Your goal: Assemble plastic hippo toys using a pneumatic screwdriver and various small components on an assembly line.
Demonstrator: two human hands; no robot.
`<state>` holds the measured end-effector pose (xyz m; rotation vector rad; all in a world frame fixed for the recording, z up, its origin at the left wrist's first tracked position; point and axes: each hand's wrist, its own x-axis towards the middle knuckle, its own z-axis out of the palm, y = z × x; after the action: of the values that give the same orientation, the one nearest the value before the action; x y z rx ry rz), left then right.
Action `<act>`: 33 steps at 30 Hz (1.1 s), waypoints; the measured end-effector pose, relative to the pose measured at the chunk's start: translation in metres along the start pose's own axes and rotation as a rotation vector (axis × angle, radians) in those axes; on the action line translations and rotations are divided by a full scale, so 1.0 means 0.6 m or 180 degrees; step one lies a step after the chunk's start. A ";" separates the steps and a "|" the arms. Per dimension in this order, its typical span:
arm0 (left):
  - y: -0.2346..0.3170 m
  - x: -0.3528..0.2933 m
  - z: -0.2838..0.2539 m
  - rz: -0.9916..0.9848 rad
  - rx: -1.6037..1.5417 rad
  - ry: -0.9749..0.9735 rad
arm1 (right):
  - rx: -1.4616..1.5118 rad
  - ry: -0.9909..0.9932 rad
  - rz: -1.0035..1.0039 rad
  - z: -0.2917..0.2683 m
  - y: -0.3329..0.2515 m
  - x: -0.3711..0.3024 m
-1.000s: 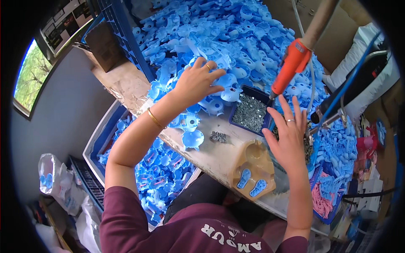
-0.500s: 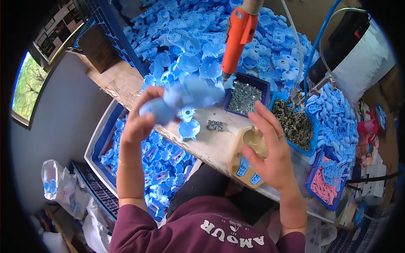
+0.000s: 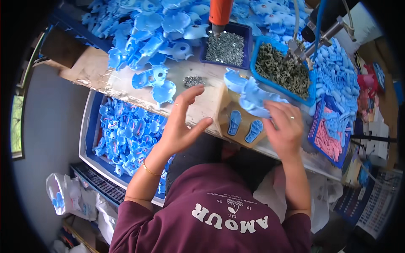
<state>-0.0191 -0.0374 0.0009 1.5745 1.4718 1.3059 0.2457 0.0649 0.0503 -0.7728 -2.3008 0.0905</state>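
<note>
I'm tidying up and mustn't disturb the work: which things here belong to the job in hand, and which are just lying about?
Likely part of it:
- blue shell, in the right hand, over the tan fixture
- two blue foot-shaped pieces on the fixture
- orange power tool, above the tray of small metal parts

Seemingly just lying about:
- white plastic bag
- brown box

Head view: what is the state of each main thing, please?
Left hand: open, empty
Right hand: holding blue shell
Orange driver: pointing downward
Navy tray: filled, silvery pieces
Turquoise tray: filled, darker pieces
Basket: holding pink and blue pieces
Blue soles: lying on tan fixture
</note>
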 end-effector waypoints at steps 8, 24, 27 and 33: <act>-0.002 0.009 0.078 0.0683 0.1371 -0.0366 | -0.0071 -0.1033 0.0253 0.029 -0.014 -0.069; 0.007 0.055 0.135 0.1075 0.1949 -0.0927 | 0.0248 -0.0911 0.0793 0.009 0.020 -0.091; 0.012 0.059 0.139 0.1024 0.2087 -0.1017 | 0.0224 -0.0958 0.0715 0.009 0.026 -0.092; 0.022 0.065 0.137 0.1009 0.2143 -0.1056 | 0.0220 -0.1079 0.0754 0.009 0.027 -0.090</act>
<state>0.0579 0.0129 -0.0045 2.3996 1.5704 0.6567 0.2814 0.0491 0.0096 -1.0584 -2.4927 0.4360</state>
